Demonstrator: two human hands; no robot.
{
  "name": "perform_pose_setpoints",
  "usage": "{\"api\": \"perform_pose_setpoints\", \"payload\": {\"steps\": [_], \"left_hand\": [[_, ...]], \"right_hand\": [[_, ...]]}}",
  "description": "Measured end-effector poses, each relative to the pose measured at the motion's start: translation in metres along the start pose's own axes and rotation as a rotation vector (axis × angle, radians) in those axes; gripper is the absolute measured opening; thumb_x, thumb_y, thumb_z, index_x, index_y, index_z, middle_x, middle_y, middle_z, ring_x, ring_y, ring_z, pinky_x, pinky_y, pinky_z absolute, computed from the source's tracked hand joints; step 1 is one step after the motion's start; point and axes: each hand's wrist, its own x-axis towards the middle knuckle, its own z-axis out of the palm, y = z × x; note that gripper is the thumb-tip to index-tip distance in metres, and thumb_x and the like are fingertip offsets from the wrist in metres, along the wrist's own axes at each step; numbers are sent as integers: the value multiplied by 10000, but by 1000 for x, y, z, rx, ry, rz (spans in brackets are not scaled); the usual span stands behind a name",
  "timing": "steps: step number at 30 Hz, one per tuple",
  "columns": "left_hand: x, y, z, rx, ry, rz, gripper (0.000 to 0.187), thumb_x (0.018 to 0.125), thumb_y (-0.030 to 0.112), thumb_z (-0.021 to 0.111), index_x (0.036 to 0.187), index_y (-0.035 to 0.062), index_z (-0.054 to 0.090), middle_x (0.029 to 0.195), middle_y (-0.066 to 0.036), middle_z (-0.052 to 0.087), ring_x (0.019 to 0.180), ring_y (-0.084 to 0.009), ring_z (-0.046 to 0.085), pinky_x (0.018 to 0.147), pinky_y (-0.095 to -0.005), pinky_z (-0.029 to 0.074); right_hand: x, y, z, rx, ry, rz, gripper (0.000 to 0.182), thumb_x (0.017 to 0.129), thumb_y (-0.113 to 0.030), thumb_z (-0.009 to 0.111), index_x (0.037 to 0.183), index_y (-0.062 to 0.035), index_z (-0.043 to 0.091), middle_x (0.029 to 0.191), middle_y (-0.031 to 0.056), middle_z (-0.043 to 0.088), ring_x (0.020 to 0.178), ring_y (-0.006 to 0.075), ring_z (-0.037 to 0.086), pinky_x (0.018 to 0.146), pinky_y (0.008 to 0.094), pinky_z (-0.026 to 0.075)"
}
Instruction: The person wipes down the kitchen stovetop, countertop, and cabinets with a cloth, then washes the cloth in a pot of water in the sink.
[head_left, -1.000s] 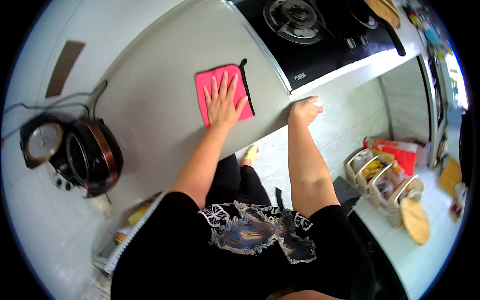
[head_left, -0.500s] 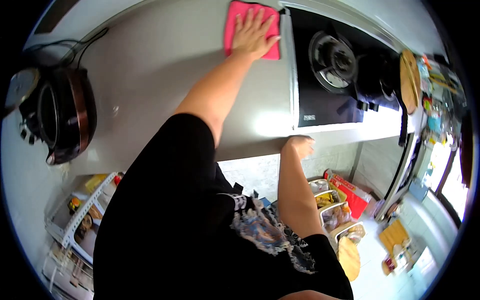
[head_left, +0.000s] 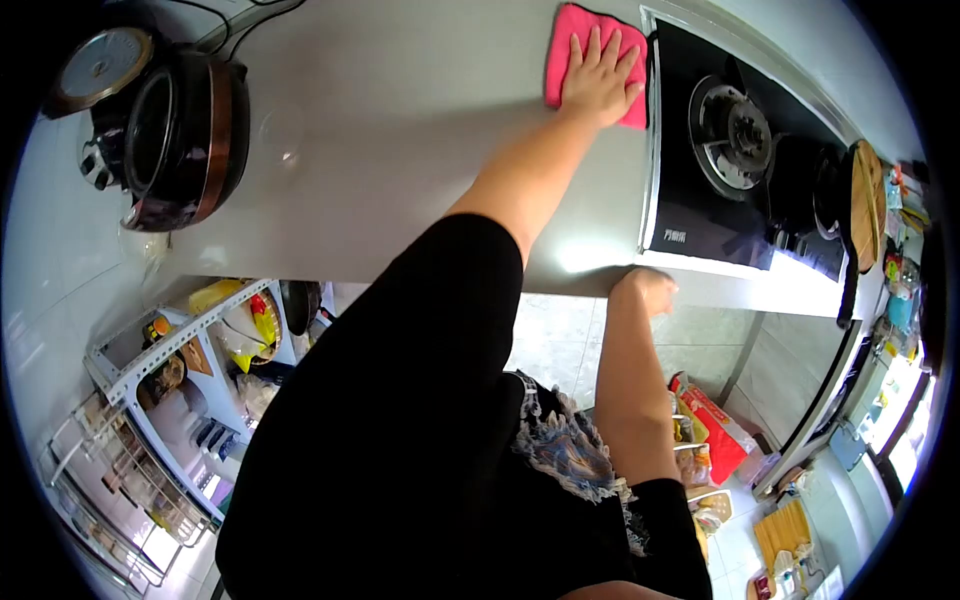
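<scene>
Grey countertop (head_left: 380,90): pink cloth (head_left: 558,56) flat beneath the left grip (head_left: 598,88).

One wall (head_left: 45,250), pale and tiled, is running down the left. Floor (head_left: 555,340), light grey tiles, is showing centrally. Shelving unit (head_left: 193,335), white, slotted frame, is standing lower left, wire rack (head_left: 127,460) nearby. Window (head_left: 903,450), dark-framed, is glowing brightly, far right.

This place is looking like a kitchen: a black gas cooktop (head_left: 690,205) with a round burner (head_left: 740,140) is sitting in the grey desk (head_left: 390,100), and an electric rice cooker (head_left: 185,145) is standing lid-up at the left end. A white rack (head_left: 190,338) is holding bags and packages lower down, while a wooden board (head_left: 865,200) is resting near a black pan (head_left: 815,185).
</scene>
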Motion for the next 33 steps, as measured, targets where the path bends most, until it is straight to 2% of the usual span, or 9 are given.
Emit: {"api": "perform_pose_setpoints", "payload": {"steps": [1, 5, 7, 11, 15, 21, 24, 27, 33], "left_hand": [[-26, 10, -4, 8, 2, 5, 677, 1059, 588, 316, 1645, 250, 284, 1715, -93, 235, 1583, -387, 139, 1258, -631, 28], [-129, 45, -40, -126, -56, 37, 681, 1056, 573, 342, 1640, 223, 304, 1709, -112, 245, 1580, -394, 145, 1253, -643, 40], [-180, 59, -56, -193, -69, 73, 683, 1045, 555, 392, 1629, 206, 332, 1704, -126, 251, 1578, -404, 144, 1250, -651, 51], [-260, 72, -89, -248, -99, 168, 671, 1013, 521, 497, 1595, 204, 395, 1690, -129, 281, 1565, -404, 190, 1247, -647, 81], [-303, 65, -102, -258, -103, 234, 728, 957, 511, 610, 1590, 217, 404, 1682, -116, 299, 1557, -388, 220, 1245, -639, 105], [-302, 54, -111, -328, -191, 307, 762, 941, 523, 625, 1603, 233, 385, 1689, -104, 287, 1563, -370, 221, 1257, -613, 97], [-279, 45, -109, -389, -221, 361, 725, 947, 507, 633, 1594, 272, 406, 1691, -71, 297, 1567, -318, 236, 1272, -567, 113], [-242, 36, -101, -433, -271, 391, 695, 965, 512, 614, 1593, 295, 409, 1697, -54, 288, 1569, -302, 235, 1277, -557, 112], [-154, 25, -73, -314, -208, 242, 674, 1003, 519, 523, 1618, 305, 349, 1699, -53, 278, 1568, -326, 227, 1269, -585, 125]], "right_hand": [[0, 1, -2, 41, 5, 12, 594, 1066, -448, 344, 1304, 61, 537, 1214, 307, 682, 1112, 488, 667, 981, 575, 512], [21, 10, 15, 49, 15, -24, 554, 1053, -416, 381, 1288, 69, 507, 1149, 297, 705, 1080, 487, 684, 945, 597, 523], [22, 13, 15, 94, 10, -55, 476, 1080, -375, 343, 1230, 72, 409, 1061, 320, 698, 965, 491, 705, 837, 587, 560], [16, 15, 5, 204, -96, -47, 498, 1080, -387, 342, 1266, 73, 388, 1116, 329, 682, 1004, 502, 693, 863, 596, 553], [3, 10, -9, 146, -100, -41, 489, 1083, -390, 336, 1256, 65, 383, 1130, 328, 677, 1020, 503, 688, 871, 592, 557], [15, 11, 5, 167, -53, -68, 484, 1077, -389, 343, 1230, 66, 404, 1084, 339, 680, 978, 495, 697, 815, 573, 573], [25, 15, 19, 153, 12, -62, 491, 1066, -404, 365, 1218, 58, 431, 1021, 336, 695, 922, 500, 701, 815, 596, 542], [17, 10, 6, 87, -63, -28, 535, 1063, -424, 338, 1261, 63, 440, 1059, 337, 698, 957, 500, 701, 853, 590, 535], [1, -3, -1, -60, 41, -18, 559, 1062, -420, 331, 1274, 74, 483, 1085, 336, 699, 1004, 513, 687, 896, 600, 521]]}}
